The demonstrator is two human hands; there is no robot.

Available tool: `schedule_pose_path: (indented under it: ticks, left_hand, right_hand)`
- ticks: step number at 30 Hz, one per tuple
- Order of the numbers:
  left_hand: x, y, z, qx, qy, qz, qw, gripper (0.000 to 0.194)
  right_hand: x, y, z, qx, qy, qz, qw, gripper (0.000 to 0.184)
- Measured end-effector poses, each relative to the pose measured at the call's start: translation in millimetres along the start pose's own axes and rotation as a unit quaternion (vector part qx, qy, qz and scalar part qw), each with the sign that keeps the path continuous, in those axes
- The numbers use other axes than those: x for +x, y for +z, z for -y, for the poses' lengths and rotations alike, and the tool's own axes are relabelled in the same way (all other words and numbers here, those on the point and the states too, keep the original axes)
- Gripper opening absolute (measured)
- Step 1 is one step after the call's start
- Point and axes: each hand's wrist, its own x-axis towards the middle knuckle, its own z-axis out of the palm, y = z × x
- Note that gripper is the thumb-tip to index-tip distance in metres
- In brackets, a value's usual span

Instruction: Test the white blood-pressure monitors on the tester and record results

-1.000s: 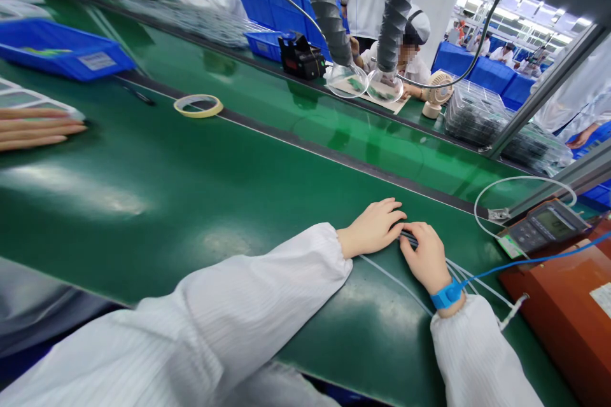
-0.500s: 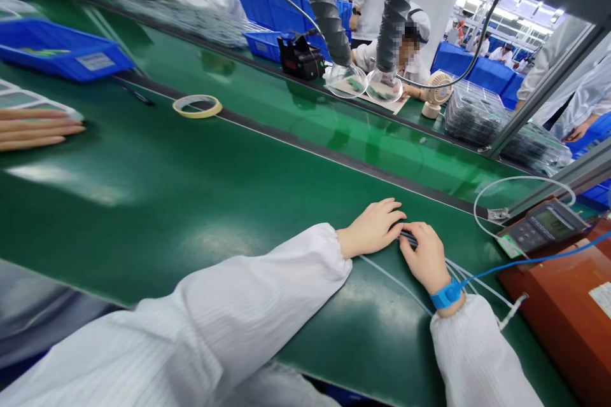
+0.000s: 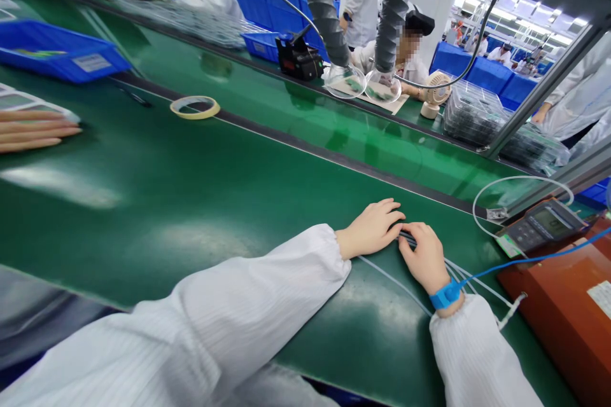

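Observation:
My left hand (image 3: 371, 229) rests on the green work surface (image 3: 229, 191), its fingers stretched out and slightly apart. One fingertip reaches the end of a dark, slim, striped piece (image 3: 407, 238), whose exact kind I cannot make out. Curled around that piece is my right hand (image 3: 424, 257), palm down, hiding most of it. A blue wrist strap (image 3: 446, 294) with a blue cord circles the right wrist. A thin pale cable (image 3: 394, 280) runs from beneath my left wrist toward the right forearm, and other pale cables (image 3: 470, 273) pass behind the right wrist.
On the right stand a handheld meter (image 3: 544, 226) and an orange box (image 3: 563, 305). A tape roll (image 3: 195, 107), a pen (image 3: 136, 97) and a blue tray (image 3: 62, 54) lie to the left. Another person's hand (image 3: 35, 130) rests on a white frame. Two ducts (image 3: 394, 13) hang ahead.
My hands and the dark piece keep practically the same position. The view has shifted very slightly. Across the bench, a person's capped head has turned or lifted.

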Motion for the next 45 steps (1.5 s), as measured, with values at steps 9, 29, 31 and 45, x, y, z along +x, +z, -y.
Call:
schedule_pose_path:
  ticks: [9, 29, 31, 45]
  left_hand:
    - [0.3, 1.1, 0.2, 0.002, 0.001, -0.003, 1.0, 0.037]
    - [-0.1, 0.7, 0.8, -0.005, 0.007, -0.01, 1.0, 0.037]
    - [-0.3, 1.0, 1.1, -0.007, 0.009, -0.013, 1.0, 0.036]
    - [0.3, 1.5, 1.3, 0.007, 0.003, -0.005, 1.0, 0.037]
  right_hand:
    - [0.6, -0.3, 1.0, 0.001, 0.007, 0.002, 1.0, 0.02]
    - [0.3, -1.0, 1.5, -0.005, -0.003, -0.003, 1.0, 0.021]
    - [0.3, -0.8, 1.5, -0.006, -0.003, -0.005, 1.0, 0.02]
    - [0.6, -0.4, 1.0, -0.001, 0.002, 0.003, 1.0, 0.021]
